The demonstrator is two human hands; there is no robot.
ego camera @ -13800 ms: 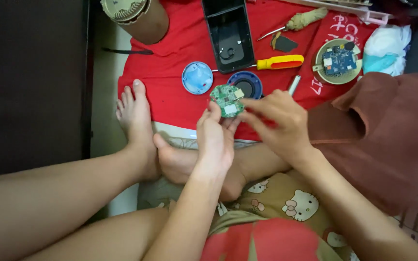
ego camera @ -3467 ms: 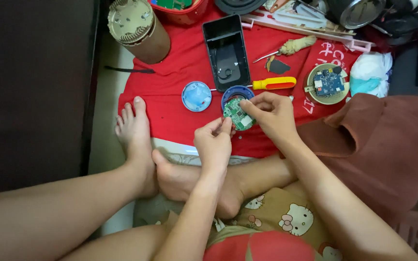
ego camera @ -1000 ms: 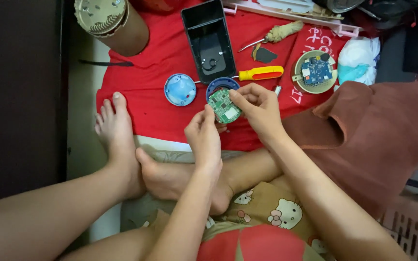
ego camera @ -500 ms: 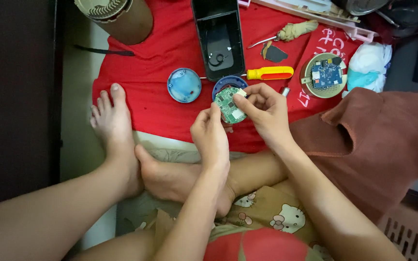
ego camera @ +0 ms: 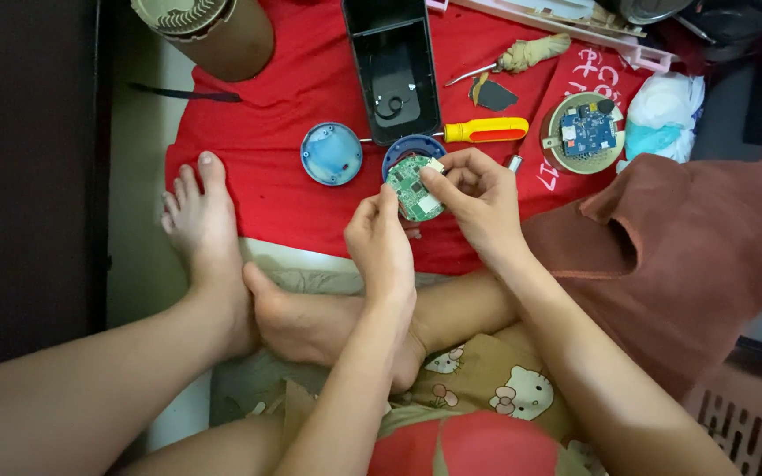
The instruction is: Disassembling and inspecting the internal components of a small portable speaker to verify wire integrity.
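A big red cloth (ego camera: 266, 167) covers the floor in front of a person who sits with bare feet tucked close. A brown cloth (ego camera: 690, 264) lies bunched on the right side. A long black box (ego camera: 392, 66) stands open at the top of the red cloth, and a brown round tub (ego camera: 213, 31) sits far to the left of it. A screwdriver with a yellow handle (ego camera: 485, 130) lies flat, pointing sideways, just above the right hand (ego camera: 478, 203). A tan round dish with a blue board (ego camera: 586, 132) rests further right. A light blue round lid (ego camera: 332, 153) lies to the left of a dark blue ring (ego camera: 407, 148).

Just in front of that ring, lifted a little off the cloth, is the small round green board (ego camera: 414, 187). It sits right between the two hands. The right hand comes in from the right, fingers curled, pinching the board's top edge. The left hand (ego camera: 383, 242) comes up from below, fingers bent and closed, its fingertips touching the board's lower left edge. Both hands are equally close.
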